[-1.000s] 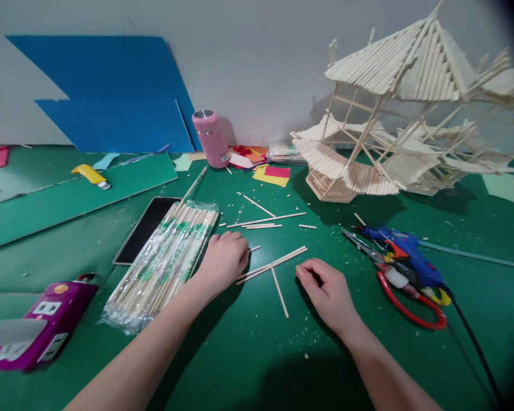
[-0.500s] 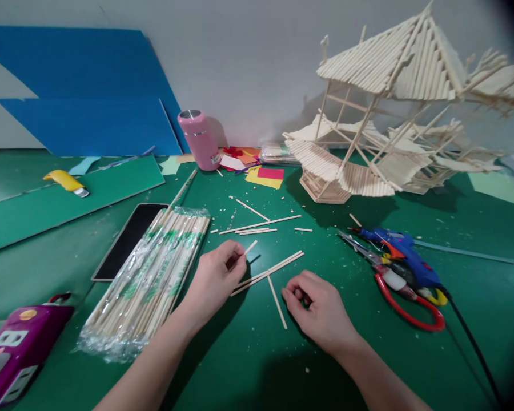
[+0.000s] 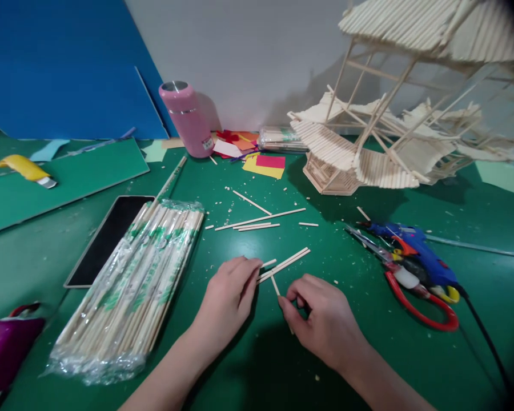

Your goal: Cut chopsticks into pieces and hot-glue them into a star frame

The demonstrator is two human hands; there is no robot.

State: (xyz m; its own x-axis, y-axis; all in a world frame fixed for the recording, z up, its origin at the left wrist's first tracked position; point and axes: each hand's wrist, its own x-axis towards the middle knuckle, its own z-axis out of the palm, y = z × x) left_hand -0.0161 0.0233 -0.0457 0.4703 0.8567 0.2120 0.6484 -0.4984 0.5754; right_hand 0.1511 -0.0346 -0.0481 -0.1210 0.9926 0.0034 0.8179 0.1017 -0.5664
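My left hand point(image 3: 233, 294) is closed, with a short pale wooden stick point(image 3: 268, 263) poking out past its fingertips. Two longer sticks point(image 3: 289, 264) lie side by side on the green table, slanting up to the right; their lower ends pass close to my left fingers. Another thin stick point(image 3: 275, 284) runs downward from beneath that pair. The closed thumb and fingers of my right hand point(image 3: 319, 317) are on this stick and cover its middle; its lower tip shows under the hand.
Loose sticks point(image 3: 261, 219) and crumbs lie beyond my hands. At left are bagged chopsticks point(image 3: 131, 291) on a dark-screened device point(image 3: 111, 240). Red-handled scissors point(image 3: 396, 285) and a blue glue gun point(image 3: 428, 251) lie right. Behind stand a pink flask point(image 3: 188, 123) and a stick-built pavilion model point(image 3: 332, 154).
My left hand has moved right with its short stick, toward the crossed pair. My right thumb and fingers have come onto the downward-pointing stick. The view has shifted slightly.
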